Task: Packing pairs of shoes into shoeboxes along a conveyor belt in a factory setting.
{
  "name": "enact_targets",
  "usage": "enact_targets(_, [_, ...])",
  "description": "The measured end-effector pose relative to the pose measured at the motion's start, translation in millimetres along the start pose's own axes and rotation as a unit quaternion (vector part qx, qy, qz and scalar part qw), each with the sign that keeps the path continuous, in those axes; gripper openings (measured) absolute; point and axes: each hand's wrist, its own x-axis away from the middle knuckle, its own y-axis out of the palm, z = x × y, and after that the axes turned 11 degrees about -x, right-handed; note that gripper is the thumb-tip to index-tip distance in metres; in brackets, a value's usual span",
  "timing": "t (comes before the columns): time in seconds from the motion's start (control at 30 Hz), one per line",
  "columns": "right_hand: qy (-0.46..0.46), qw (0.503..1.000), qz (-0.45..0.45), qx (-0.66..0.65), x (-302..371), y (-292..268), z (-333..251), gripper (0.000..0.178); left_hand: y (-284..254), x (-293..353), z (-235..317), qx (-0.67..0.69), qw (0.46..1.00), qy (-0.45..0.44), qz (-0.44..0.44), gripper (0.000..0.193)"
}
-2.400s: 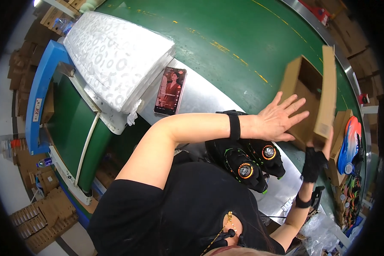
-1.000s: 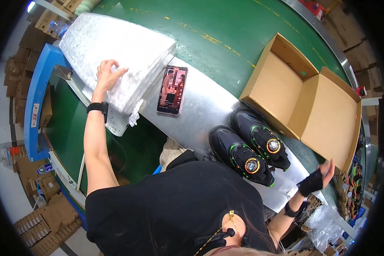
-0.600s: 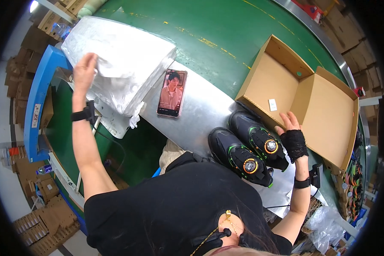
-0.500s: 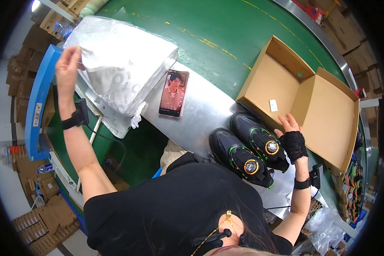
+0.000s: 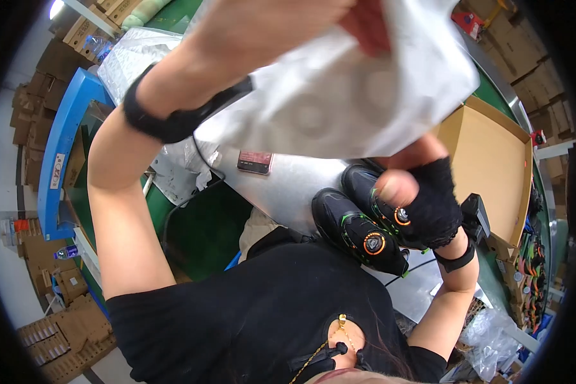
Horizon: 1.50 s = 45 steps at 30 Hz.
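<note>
A large sheet of white wrapping paper [image 5: 358, 102], thin and smeared by motion, hangs across the upper middle. My left hand [image 5: 262, 32] is raised high and closed on it, its fingertips showing reddish through the sheet. Below the sheet's lower right edge, my right hand [image 5: 416, 176] in a black lace fingerless glove hovers over the shoes; its fingers are blurred and partly covered. A pair of black shoes with round orange-ringed dials, the left shoe [image 5: 339, 221] and the right shoe [image 5: 363, 185], stands on the metal tabletop [image 5: 294, 179].
An open brown cardboard box [image 5: 493, 160] lies at the right, partly covered by the sheet. A phone [image 5: 255, 162] is mostly hidden. The stack of white sheets [image 5: 131, 54] sits at the far left, near a blue curved frame [image 5: 61, 153]. Clear plastic [image 5: 489, 339] hangs at the lower right.
My left hand has lifted a sheet off the stack and swung it right, covering much of the phone and box. My right hand has left the box edge and come nearer.
</note>
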Motion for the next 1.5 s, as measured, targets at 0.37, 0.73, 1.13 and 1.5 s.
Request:
enact_targets(0.37, [-0.189,0.833,0.431,0.292,-19,-2,-55,0.044,50,-23,-49,-0.367,0.843,0.392,0.016,0.058])
enact_targets(0.73, [-0.113,0.855,0.308,0.402,-25,-75,-50,0.043,24,-43,-59,-0.277,0.89,0.359,0.051,0.01])
enact_targets(1.13, [-0.057,0.557,0.693,0.455,131,-306,-186,0.055,24,-11,-144,-0.506,0.79,0.299,-0.176,0.018])
enact_targets(1.5, [-0.276,0.474,0.798,0.249,251,-317,-184,0.071,-211,51,-219,-0.821,0.524,-0.179,-0.138,0.014])
